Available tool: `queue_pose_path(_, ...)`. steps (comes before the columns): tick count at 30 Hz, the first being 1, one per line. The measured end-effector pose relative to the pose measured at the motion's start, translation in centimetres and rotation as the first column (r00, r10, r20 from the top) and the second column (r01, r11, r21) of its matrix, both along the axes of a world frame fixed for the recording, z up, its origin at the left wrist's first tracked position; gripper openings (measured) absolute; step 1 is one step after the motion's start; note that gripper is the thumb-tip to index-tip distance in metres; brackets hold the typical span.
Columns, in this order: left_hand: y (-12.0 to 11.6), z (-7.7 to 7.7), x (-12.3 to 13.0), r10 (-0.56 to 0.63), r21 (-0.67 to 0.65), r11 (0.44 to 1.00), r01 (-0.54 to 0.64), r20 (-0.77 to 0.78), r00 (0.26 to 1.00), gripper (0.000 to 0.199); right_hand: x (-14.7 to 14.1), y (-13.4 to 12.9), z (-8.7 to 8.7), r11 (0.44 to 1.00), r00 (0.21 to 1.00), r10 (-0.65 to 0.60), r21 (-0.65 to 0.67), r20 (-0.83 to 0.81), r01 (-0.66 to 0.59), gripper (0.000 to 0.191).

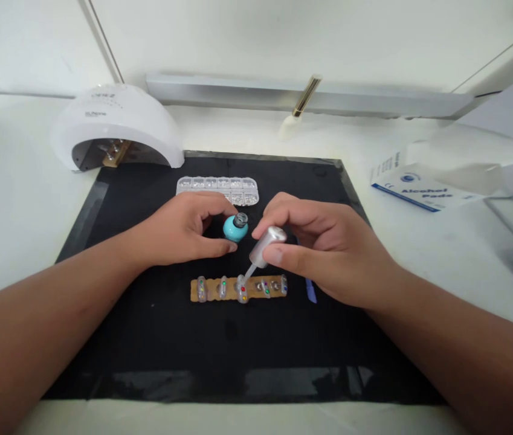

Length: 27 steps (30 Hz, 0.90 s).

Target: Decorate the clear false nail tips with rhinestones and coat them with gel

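Observation:
My left hand (193, 229) is closed round a small turquoise nail polish bottle (235, 228), uncapped, its dark neck tilted up. Between the thumb and fingers of my right hand (319, 241) is the silver cap of a nail polish brush (265, 248). The brush tip points down and meets the middle one of several false nails (242, 290), as far as I can see. These nails are glittery, set with coloured gems, and stand in a row on a wooden strip (211, 290).
Behind my hands lies a clear compartment box of gems (217, 183) on the black mat (156, 338). A white nail lamp (120, 121) stands back left with another strip inside. At right are an alcohol pads box (423, 187) and a blue tool (311, 291); a gold-handled brush (306, 96) is behind.

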<state>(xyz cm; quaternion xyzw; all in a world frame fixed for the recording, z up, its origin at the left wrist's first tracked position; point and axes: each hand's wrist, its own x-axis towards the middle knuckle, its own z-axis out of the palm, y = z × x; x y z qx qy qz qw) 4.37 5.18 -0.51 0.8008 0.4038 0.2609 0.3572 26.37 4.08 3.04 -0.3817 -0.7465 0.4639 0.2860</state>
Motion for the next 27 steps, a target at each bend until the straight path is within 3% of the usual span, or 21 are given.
queue_pose_path(5,0.00,-0.02,-0.02,-0.003,-0.004,1.000,0.003,0.008,1.000,0.016,0.03,0.06,-0.15,0.998,0.998,0.064,-0.006,0.027,-0.064,0.012)
queue_pose_path(9,-0.04,-0.10,-0.07,-0.009,0.005,1.000,0.009,0.022,1.000,0.015,-0.01,0.23,-0.26,1.000,0.999,-0.008,0.029,0.046,0.007,0.012)
queue_pose_path(13,-0.08,-0.08,-0.15,-0.012,0.003,1.000,0.012,0.010,1.000,0.016,0.14,0.31,-0.30,0.999,0.999,-0.043,-0.033,-0.003,0.043,0.013)
queue_pose_path(17,-0.10,0.06,-0.12,-0.013,-0.002,1.000,0.013,0.011,1.000,0.015,0.39,0.25,-0.45,0.992,0.992,0.037,-0.119,-0.120,-0.051,0.011)
queue_pose_path(21,-0.08,0.03,-0.06,-0.017,0.000,1.000,0.017,0.013,1.000,0.015,0.43,0.28,-0.63,0.985,0.987,0.122,-0.108,-0.109,-0.134,0.010)
queue_pose_path(27,0.00,-0.18,-0.07,-0.020,0.010,1.000,0.019,0.038,0.999,0.016,0.38,0.47,-0.66,0.995,0.996,0.065,-0.068,-0.059,-0.069,0.011)
